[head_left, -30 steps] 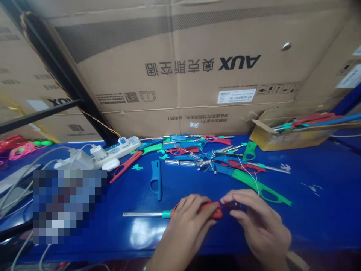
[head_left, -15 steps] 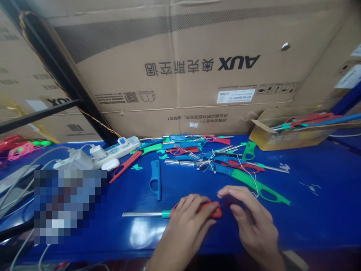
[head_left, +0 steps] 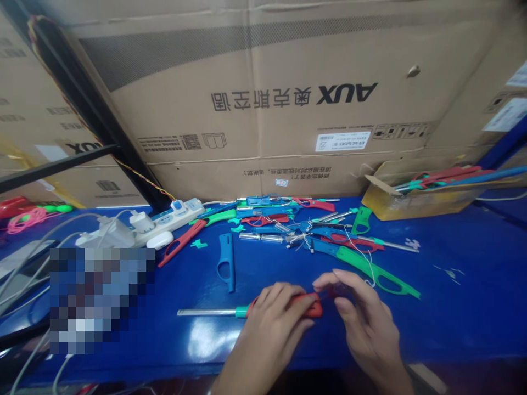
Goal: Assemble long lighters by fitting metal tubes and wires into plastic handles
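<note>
My left hand [head_left: 274,321] lies closed over the red handle [head_left: 313,310] of a long lighter resting flat on the blue table [head_left: 453,312]. The lighter's green collar [head_left: 241,312] and metal tube [head_left: 206,312] stick out to the left. At the handle's right end my right hand [head_left: 362,318] pinches a small dark part [head_left: 340,289] with thumb and forefinger. What the part is cannot be made out.
Just behind my hands lie a loose blue handle shell [head_left: 226,261], a green handle shell [head_left: 376,271] and a pile of lighter parts [head_left: 304,225]. A power strip [head_left: 164,219] with plugs sits at the left. A cardboard tray [head_left: 415,200] of lighters stands at the right, big cartons [head_left: 263,99] behind.
My right hand has shifted slightly left and closer to the handle's end, its fingers curling around the small dark part. My left hand has stayed on the red handle.
</note>
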The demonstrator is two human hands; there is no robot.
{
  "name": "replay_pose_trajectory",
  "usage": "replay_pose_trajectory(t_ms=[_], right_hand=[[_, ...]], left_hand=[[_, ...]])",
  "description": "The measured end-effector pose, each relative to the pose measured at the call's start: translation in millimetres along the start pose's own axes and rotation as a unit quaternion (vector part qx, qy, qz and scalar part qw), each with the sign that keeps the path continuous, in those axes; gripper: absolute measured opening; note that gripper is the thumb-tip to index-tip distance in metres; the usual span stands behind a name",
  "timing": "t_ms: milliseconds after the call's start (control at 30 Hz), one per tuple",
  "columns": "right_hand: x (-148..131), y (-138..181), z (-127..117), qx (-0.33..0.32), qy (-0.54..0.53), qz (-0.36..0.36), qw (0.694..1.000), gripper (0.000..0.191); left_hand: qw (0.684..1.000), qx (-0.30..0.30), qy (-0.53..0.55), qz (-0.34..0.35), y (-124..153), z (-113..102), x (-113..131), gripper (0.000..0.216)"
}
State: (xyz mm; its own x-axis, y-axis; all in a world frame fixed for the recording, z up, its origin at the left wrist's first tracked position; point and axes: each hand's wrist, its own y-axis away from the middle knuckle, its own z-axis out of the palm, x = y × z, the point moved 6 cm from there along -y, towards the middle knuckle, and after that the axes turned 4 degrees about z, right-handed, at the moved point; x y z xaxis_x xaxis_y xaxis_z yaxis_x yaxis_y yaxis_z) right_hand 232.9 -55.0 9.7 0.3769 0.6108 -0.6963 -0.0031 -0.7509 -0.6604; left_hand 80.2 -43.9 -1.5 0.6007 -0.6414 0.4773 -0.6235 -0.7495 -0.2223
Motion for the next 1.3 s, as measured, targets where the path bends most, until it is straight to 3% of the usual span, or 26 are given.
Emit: replay_pose_trajectory(t_ms=[200, 433, 767, 1000, 1167, 1300], right_hand=[[0, 0, -3, 0.024, 0.011, 0.012, 1.0, 0.039], [-3, -2, -1, -0.001, -0.037, -0.015, 0.999, 0.04], [-4, 1, -3, 0.014, 0.038, -0.019, 0.999, 0.032], [-9, -5, -7, 0.056, 0.002, -0.044, 0.997, 0.041], [-11, -3, -3, 0.03, 0.037, -0.086, 0.995, 0.046], [-9, -2, -2, 0.027, 0.05, -0.058, 0.997, 0.046]], left_hand=[[1.0, -0.002, 0.005, -0.002, 1, 0, 0, 0.034], [1.0, 0.006, 0.016, 0.001, 1, -1, 1, 0.03], [1.0, 0.013, -0.001, 0.002, 1, 0, -1, 0.032], [1.0, 0.013, -0.006, 0.007, 1, -1, -1, 0.033], [1.0, 0.01, -0.005, 0.001, 2, 1, -2, 0.034], [1.0, 0.007, -0.005, 0.002, 2, 2, -2, 0.034]])
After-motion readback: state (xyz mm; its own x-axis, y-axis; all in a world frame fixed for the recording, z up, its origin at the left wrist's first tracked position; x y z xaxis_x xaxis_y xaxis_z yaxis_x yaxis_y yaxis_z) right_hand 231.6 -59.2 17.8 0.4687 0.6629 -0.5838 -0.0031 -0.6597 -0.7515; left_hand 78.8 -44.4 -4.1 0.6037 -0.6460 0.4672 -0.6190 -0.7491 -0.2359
